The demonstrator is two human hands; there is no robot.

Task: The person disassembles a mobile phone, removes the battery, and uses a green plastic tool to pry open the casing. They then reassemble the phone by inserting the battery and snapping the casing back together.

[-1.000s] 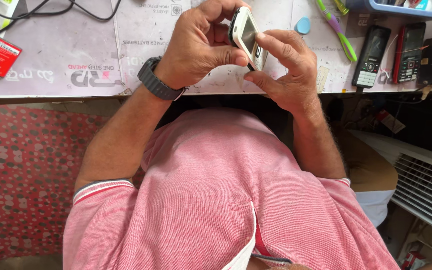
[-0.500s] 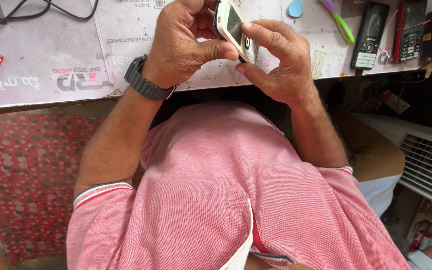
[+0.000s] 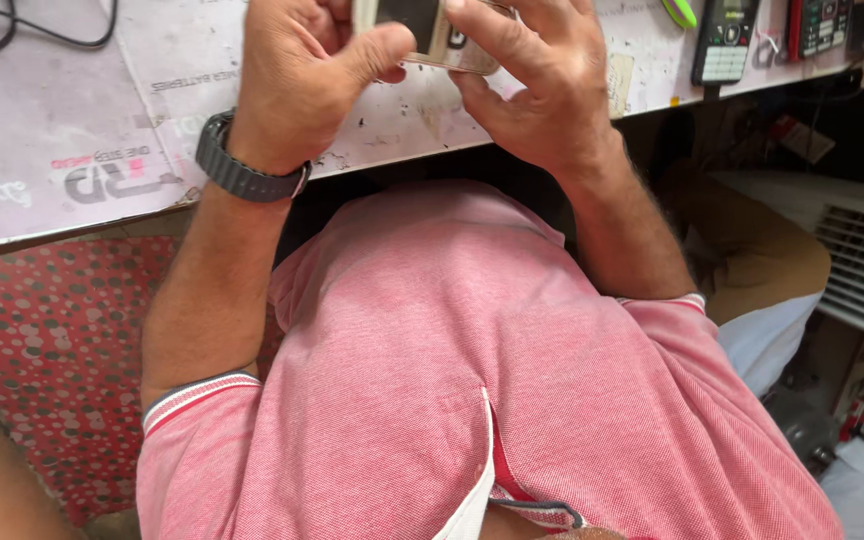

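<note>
You've got the small white phone [image 3: 430, 35] gripped btwn both hands over the bench [image 3: 72, 130], long axis running left-right, left hand [image 3: 302, 85] thumb on top, right hand [image 3: 537, 95] fingers clamping its other end.

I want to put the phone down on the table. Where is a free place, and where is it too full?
Free: the white table left of the left hand, between the black cable and the near edge. Crowded: right of the right hand, where the black keypad phone, red device and green tool lie close together.
</note>
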